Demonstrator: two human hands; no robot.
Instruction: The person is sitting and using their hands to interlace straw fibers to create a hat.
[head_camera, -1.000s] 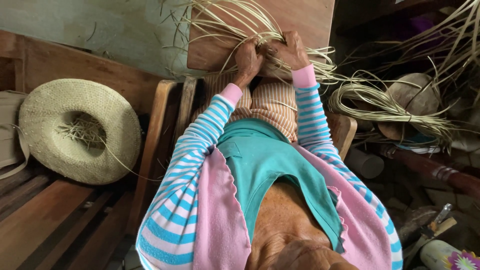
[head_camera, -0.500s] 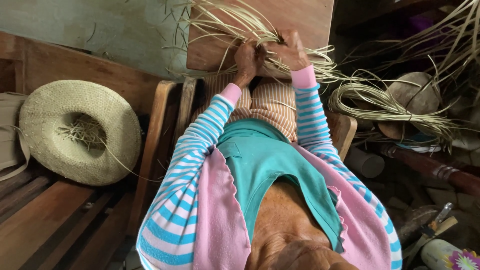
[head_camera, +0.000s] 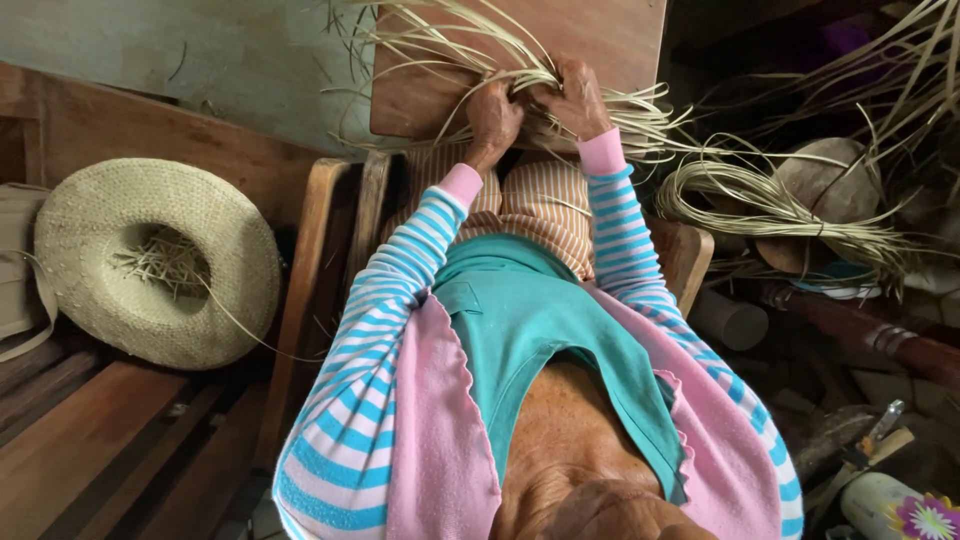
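Observation:
My left hand (head_camera: 493, 115) and my right hand (head_camera: 573, 98) are side by side at the top middle, both closed on a bunch of pale straw strands (head_camera: 470, 50). The strands fan out to the upper left and trail to the right over a wooden board (head_camera: 620, 35) that rests on my knees. Blue-and-white striped sleeves with pink cuffs cover both arms. What the fingers do inside the bunch is hidden.
A woven straw hat (head_camera: 155, 260) lies upside down on a wooden bench (head_camera: 90, 440) at the left. Coils of loose straw (head_camera: 770, 205) and a round brown object (head_camera: 830, 175) lie at the right. A knife-like tool (head_camera: 875, 430) sits at the lower right.
Both hands have shifted slightly on the straw bunch, and the strands have moved a little. Everything else stays put.

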